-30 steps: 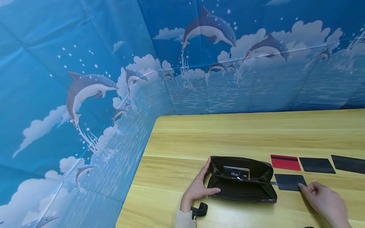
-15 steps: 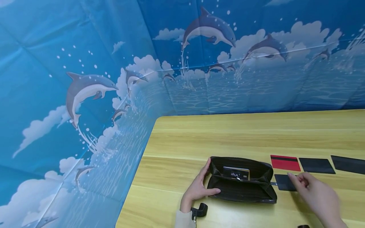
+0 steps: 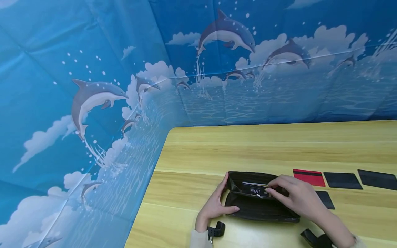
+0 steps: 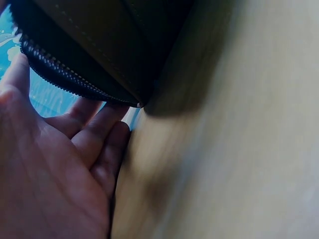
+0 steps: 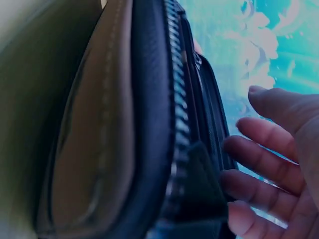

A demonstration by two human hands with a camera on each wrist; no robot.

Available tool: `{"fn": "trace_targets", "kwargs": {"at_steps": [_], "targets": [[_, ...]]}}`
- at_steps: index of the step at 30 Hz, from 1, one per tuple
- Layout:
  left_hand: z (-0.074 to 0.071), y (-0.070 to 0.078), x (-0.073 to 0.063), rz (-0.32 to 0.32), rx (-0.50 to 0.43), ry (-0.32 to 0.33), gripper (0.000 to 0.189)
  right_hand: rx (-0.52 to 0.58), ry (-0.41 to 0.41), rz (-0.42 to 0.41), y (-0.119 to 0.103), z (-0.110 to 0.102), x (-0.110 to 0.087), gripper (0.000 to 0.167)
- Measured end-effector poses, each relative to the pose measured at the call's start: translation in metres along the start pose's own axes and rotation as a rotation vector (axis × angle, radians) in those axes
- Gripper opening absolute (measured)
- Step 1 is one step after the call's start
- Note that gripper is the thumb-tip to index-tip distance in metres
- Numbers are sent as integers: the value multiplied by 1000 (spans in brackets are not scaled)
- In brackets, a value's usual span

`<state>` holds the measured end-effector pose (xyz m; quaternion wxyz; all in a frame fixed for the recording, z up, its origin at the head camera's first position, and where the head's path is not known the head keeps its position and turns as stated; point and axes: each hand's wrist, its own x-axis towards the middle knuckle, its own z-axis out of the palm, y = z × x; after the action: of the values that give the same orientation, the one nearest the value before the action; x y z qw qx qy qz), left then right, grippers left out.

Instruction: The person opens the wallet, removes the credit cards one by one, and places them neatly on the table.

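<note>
A black zip wallet [image 3: 262,210] lies spread on the table with its mouth facing up. My left hand [image 3: 213,206] grips its left end, thumb on the front flap and fingers behind; in the left wrist view, fingers [image 4: 94,129] lie along the zippered edge. Inside a middle pocket stands a dark card marked "Vip" [image 3: 255,189], its upper part showing. My right hand [image 3: 297,196] reaches over the wallet's right side, fingertips right at the card's right end. In the right wrist view, thumb and fingers [image 5: 259,149] are apart beside the wallet's zipper [image 5: 177,94], with nothing visible between them.
Right of the wallet lie a red card [image 3: 309,178] with a black stripe and two dark cards, one in the middle [image 3: 342,181] and one farther right [image 3: 378,179]. Another dark card [image 3: 326,199] is partly behind my right hand. A dolphin-print backdrop [image 3: 217,96] borders the table.
My right hand has left the dark card on the table and moved left over the wallet to the Vip card. The left hand keeps its hold in the same place.
</note>
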<state>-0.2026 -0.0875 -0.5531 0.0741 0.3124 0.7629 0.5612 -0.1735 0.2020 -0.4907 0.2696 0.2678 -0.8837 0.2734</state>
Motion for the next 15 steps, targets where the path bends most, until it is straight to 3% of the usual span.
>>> {"fn": "trace_targets", "kwargs": {"at_steps": [8, 12, 15], "targets": [[4, -29, -1, 23, 27, -6, 116, -76, -146, 101, -3, 9, 8, 17], [0, -12, -1, 45, 30, -7, 114, -105, -240, 160, -2, 12, 10, 13], [-2, 5, -2, 40, 26, -8, 112, -136, -251, 175, -1, 14, 10, 16]]}}
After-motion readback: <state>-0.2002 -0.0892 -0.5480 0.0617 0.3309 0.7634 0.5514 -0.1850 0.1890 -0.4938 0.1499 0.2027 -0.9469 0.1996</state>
